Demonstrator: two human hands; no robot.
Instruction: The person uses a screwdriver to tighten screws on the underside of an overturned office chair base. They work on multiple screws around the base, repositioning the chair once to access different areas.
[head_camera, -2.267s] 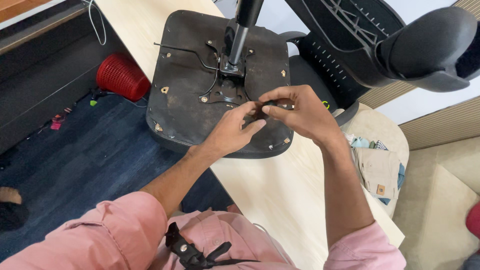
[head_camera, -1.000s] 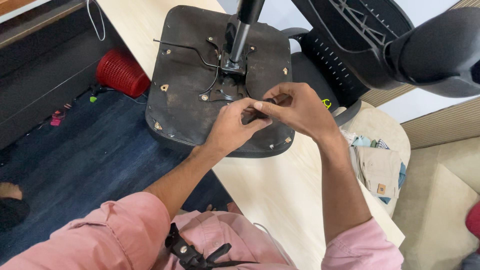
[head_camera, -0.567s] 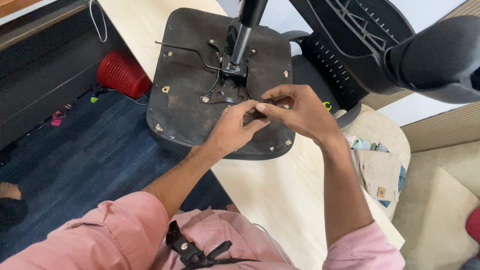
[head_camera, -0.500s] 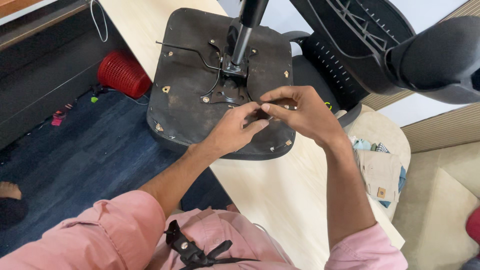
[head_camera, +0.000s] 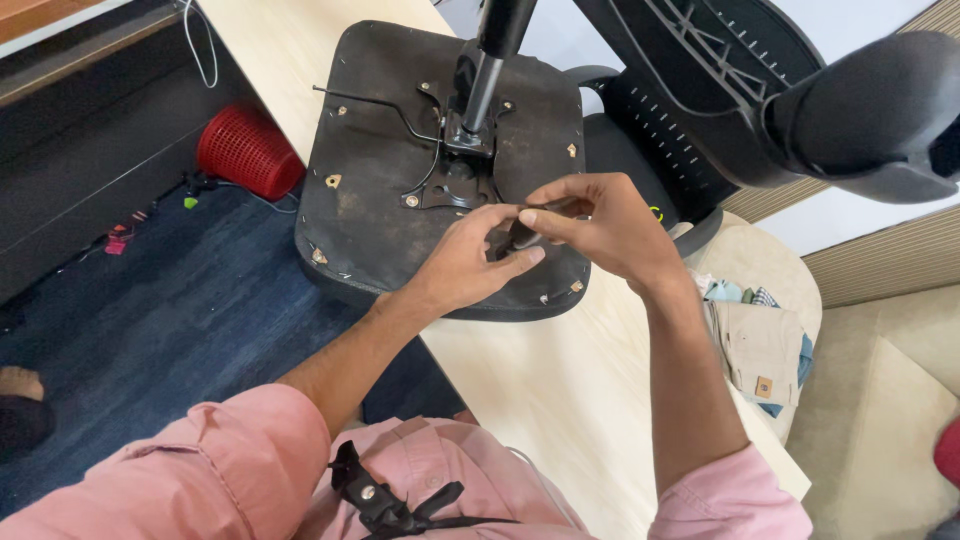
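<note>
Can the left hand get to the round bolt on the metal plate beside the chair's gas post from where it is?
Probably yes: the left hand rests on the upturned black seat base, and the silver round bolt lies uncovered just beyond its fingers.

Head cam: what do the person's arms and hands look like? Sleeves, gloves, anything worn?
Both hands are bare: the left hand and right hand show no gloves, and no rings or watch can be seen. The forearms are uncovered. Pink sleeves are rolled up to about the elbows, part of a pink shirt. A black strap with a clip lies across the chest.
</note>
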